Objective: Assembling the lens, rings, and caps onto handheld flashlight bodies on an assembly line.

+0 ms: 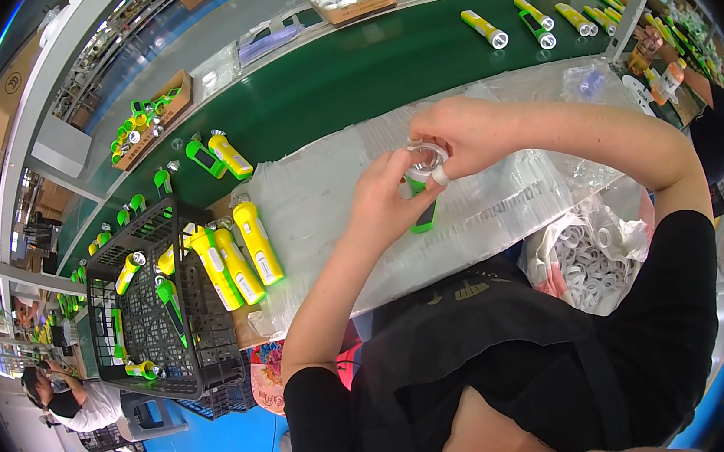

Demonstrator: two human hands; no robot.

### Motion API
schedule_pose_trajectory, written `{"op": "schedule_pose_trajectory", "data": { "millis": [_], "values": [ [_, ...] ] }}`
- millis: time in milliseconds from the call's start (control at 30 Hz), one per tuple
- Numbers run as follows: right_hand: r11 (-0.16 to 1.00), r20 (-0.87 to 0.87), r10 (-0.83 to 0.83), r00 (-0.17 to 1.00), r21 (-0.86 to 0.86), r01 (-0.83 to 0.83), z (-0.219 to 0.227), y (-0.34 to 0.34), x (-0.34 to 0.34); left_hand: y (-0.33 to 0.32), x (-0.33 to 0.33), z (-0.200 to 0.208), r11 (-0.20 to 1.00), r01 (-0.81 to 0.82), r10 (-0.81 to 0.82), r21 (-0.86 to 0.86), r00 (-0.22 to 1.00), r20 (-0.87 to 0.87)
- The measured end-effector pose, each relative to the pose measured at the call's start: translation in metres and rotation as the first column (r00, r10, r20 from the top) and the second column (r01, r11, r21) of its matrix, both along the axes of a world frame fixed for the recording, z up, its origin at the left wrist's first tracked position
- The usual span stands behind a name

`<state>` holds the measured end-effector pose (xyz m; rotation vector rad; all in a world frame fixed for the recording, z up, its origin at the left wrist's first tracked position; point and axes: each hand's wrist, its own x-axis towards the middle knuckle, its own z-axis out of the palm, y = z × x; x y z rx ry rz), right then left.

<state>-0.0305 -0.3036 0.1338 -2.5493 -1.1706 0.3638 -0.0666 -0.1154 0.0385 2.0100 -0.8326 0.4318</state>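
Over the plastic-covered work surface (316,204), both my hands are closed around the head of one green flashlight (424,215). Its body points down toward me, and its clear round lens end faces up. My left hand (376,194) holds the flashlight from the left, the thumb and fingers near its head. A white ring (437,151) surrounds the lens, and my right hand (467,136) grips it from the right and far side. Fingers hide much of the head, so how far the ring sits on it cannot be seen. Several yellow flashlights (257,245) lie to the left of my left hand.
A black crate (204,350) with a few flashlights stands at left. Below my right arm is a bag of white rings (586,248). Beyond runs a green conveyor belt (373,72) carrying flashlights (482,28). A box of white rings (354,10) sits past it. Other people work at both sides.
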Motion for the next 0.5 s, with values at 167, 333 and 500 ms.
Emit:
{"op": "schedule_pose_trajectory", "data": {
  "millis": [167, 333, 500],
  "values": [
    [0.932, 0.105, -0.326, 0.939, -0.129, 0.338, -0.004, 0.013, -0.006, -0.001, 0.006, 0.003, 1.000, -0.014, 0.014, -0.003, 1.000, 0.014],
    [0.920, 0.268, -0.051, 0.962, 0.388, -0.060, -0.030, -0.009, 0.018, -0.001, 0.008, 0.002, 0.998, 0.026, -0.027, -0.062, 0.999, -0.023],
    [0.949, 0.178, -0.251, 0.951, -0.149, 0.278, 0.000, 0.017, -0.001, -0.002, 0.010, -0.003, 0.999, -0.019, 0.019, -0.039, 1.000, 0.002]
  ]
}}
